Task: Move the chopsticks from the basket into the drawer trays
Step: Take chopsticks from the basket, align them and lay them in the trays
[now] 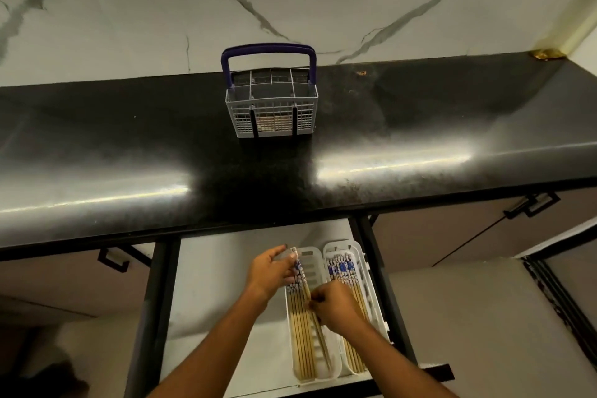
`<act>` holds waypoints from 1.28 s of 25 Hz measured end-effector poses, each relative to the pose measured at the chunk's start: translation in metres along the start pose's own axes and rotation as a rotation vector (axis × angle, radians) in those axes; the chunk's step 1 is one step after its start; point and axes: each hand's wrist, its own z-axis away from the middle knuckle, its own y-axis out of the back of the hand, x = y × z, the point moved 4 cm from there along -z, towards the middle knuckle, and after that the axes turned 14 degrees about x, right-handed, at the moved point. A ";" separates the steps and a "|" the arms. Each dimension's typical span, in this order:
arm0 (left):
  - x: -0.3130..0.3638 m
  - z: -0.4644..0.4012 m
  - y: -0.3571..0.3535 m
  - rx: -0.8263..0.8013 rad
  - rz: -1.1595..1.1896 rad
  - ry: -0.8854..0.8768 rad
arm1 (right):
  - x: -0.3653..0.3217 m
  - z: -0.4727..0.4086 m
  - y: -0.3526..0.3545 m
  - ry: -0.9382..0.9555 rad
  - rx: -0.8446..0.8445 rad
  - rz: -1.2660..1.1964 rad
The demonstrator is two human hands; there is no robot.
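Head view. Your left hand [269, 271] and right hand [332, 304] both pinch a small bundle of chopsticks [302, 278], the left grip near the patterned blue-and-white tops, the right grip at mid-shaft, over the left tray [336, 365] in the open drawer [219, 268] at 6 o'clock. More chopsticks lie flat in this tray and in the right tray [358, 250]. The basket [273, 103] stands on the black bench [420, 126] at 12 o'clock and appears empty. The sticks look light, stiff and smooth: they may slide or fan out, so hold the bundle at two points and lower it parallel to the tray.
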 end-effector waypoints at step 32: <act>-0.059 -0.020 0.003 0.056 0.123 0.259 | -0.002 -0.028 -0.064 0.029 0.121 0.641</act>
